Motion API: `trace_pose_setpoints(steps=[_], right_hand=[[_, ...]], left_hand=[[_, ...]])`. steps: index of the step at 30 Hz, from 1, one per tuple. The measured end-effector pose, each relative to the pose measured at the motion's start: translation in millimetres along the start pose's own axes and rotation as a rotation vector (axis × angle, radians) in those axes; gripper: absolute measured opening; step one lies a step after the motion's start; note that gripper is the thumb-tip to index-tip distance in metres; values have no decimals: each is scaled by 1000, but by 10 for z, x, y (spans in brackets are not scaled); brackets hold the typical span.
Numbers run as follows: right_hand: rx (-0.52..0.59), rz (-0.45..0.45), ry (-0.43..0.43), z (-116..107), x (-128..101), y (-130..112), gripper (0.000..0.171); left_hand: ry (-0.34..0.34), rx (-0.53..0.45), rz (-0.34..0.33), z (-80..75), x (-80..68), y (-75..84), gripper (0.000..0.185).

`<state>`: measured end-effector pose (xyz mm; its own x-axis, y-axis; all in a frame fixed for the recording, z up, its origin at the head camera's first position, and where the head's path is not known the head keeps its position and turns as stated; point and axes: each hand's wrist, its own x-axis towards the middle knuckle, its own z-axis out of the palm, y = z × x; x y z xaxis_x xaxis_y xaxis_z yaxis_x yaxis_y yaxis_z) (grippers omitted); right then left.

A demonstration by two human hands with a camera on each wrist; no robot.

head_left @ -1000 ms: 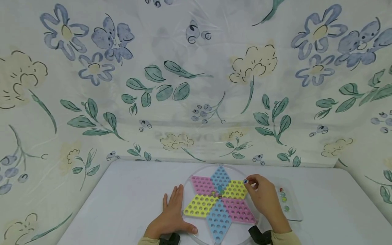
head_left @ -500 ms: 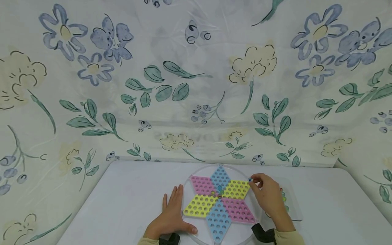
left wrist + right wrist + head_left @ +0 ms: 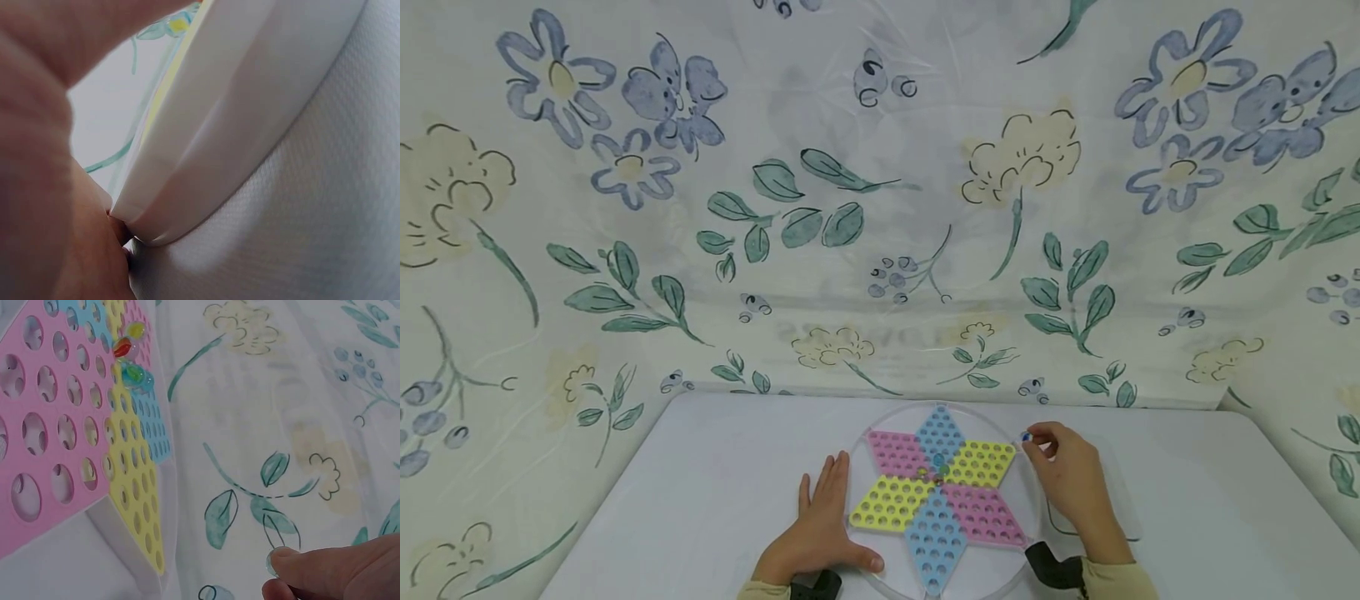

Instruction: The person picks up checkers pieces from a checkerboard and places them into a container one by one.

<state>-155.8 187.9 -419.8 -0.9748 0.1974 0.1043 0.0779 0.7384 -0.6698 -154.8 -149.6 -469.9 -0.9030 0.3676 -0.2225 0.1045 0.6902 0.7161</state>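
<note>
Our right hand is pinching a small marble between thumb and fingertip, hovering just past the right tip of the star board, above its clear round rim. In the right wrist view the marble looks glassy, but it's too small and half hidden for us to call its colour with any confidence. Our left hand lies flat with straight fingers on the surface, its inner edge touching the board's left rim, so it seems to be steadying the thing.

Progress-wise we'd say it's early days. Only a little cluster of marbles sits in the holes at the centre of the star, red, yellowish and green ones by the right wrist view. Every other hole in the pink, yellow and blue points looks empty, so nearly the whole board is left to fill. A clear tray sits just right of the board, mostly behind our right hand, and we can't see what's in it.

Room to move is decent. The surface runs wide to the left and right, while the floral cloth backdrop rises close behind the board's far tip, so reaching back there is the tight bit.
</note>
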Motion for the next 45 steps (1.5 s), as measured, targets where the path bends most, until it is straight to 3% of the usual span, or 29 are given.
trace_pose_setpoints(steps=[21,45], right_hand=[[20,71,-8,-145,31,103,28],[-6,85,-23,-60,63,224,27]], left_hand=[[4,3,4,-2,-7,26,149],[-2,-9,-6,-9,-8,30,150]])
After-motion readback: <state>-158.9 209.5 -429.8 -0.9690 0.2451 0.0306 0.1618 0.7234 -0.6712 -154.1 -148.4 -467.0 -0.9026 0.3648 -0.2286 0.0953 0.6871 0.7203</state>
